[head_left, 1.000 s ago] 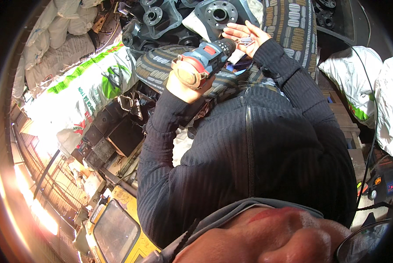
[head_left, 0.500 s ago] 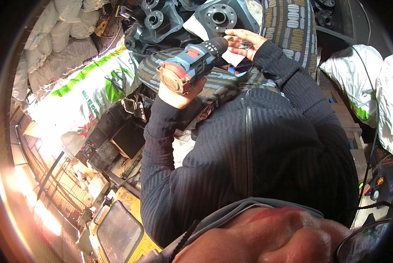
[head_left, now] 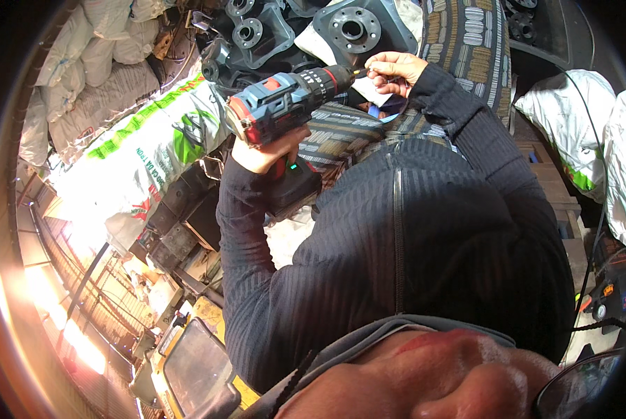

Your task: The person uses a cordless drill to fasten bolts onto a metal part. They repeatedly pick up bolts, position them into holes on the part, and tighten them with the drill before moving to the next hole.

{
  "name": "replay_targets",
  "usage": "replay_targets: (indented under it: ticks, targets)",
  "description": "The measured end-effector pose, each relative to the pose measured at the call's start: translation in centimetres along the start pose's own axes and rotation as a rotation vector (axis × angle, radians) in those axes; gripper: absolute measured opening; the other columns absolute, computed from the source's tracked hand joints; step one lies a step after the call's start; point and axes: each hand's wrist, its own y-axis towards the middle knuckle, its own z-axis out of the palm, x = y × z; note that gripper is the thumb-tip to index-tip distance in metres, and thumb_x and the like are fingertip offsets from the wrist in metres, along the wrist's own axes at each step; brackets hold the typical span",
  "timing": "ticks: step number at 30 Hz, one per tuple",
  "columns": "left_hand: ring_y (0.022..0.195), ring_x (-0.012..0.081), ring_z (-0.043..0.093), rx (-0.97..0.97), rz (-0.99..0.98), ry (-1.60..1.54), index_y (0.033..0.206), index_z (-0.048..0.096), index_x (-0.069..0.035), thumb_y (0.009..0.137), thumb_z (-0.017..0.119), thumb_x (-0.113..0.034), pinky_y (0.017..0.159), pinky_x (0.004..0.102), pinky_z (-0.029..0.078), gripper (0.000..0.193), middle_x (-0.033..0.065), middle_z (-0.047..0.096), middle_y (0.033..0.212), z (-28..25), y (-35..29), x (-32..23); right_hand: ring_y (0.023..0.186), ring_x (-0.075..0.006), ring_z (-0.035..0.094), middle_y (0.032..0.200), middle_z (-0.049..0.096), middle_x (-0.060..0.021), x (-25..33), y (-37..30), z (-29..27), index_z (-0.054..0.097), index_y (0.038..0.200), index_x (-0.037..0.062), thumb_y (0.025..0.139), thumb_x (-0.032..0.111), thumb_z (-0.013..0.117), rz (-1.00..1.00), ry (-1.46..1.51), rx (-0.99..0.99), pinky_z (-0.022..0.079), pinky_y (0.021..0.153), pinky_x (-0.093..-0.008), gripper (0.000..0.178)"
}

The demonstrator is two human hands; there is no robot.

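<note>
My left hand (head_left: 267, 152) is wrapped round the grip of a blue-grey and red cordless drill (head_left: 278, 101), which points to the right. From its chuck sticks a short yellowish bit (head_left: 358, 73). At the tip of that bit my right hand (head_left: 397, 72) is closed in a pinch; whatever small thing sits between its fingertips is too small to name. Just beyond the hands lies a dark metal part with a round flange (head_left: 355, 30), its face showing a ring of holes round a central bore.
More dark flanged parts (head_left: 250, 33) are heaped at the far left. My legs, in patterned trousers (head_left: 463, 42), spread around the work. Full white sacks (head_left: 152, 146) stand at left, others (head_left: 571, 126) at right. A dark cable (head_left: 592, 126) hangs at right.
The drill has swung to lie more level and shifted left, its chuck and bit now showing. My right hand's fingers have closed at the bit's tip.
</note>
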Motion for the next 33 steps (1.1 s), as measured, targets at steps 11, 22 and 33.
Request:
replay_targets:
  ticks: [11, 22, 33]
  targets:
    - [0.100, 0.0252, 0.056, 0.061, 0.283, 0.943, 0.114, 0.049, -0.005, 0.067, 0.069, -0.020, 0.089, 0.0357, 0.042, 0.053, 0.0104, 0.057, 0.108, -0.7, 3.8, 0.1, 0.061, -0.0047, 0.054, 0.076, 0.056, 0.0009, -0.6, 1.7, -0.6, 0.053, 0.116, 0.0069, 0.089, 0.025, 0.054, -0.074, 0.038, -0.276, 0.048, 0.048, -0.0168, 0.033]
    - [0.085, 0.0258, 0.061, -0.086, 0.179, 0.728, 0.099, 0.059, -0.007, 0.069, 0.070, -0.027, 0.077, 0.0348, 0.048, 0.038, 0.0126, 0.063, 0.095, -0.8, 10.0, -0.7, 0.050, -0.0040, 0.042, 0.068, 0.050, 0.0030, -3.1, 6.0, -2.3, 0.054, 0.092, 0.0038, 0.080, 0.020, 0.068, -0.382, -0.064, -0.789, 0.033, 0.044, -0.0180, 0.025]
    - [0.089, 0.0302, 0.059, 0.067, 0.298, 0.937, 0.103, 0.056, -0.003, 0.064, 0.071, -0.021, 0.080, 0.0356, 0.047, 0.046, 0.0141, 0.061, 0.097, -1.5, 13.5, -2.7, 0.053, -0.0021, 0.031, 0.058, 0.040, 0.0077, -2.7, 5.9, -2.1, 0.053, 0.072, 0.0047, 0.084, 0.029, 0.063, -0.238, -0.405, -0.718, 0.026, 0.047, -0.0201, 0.028]
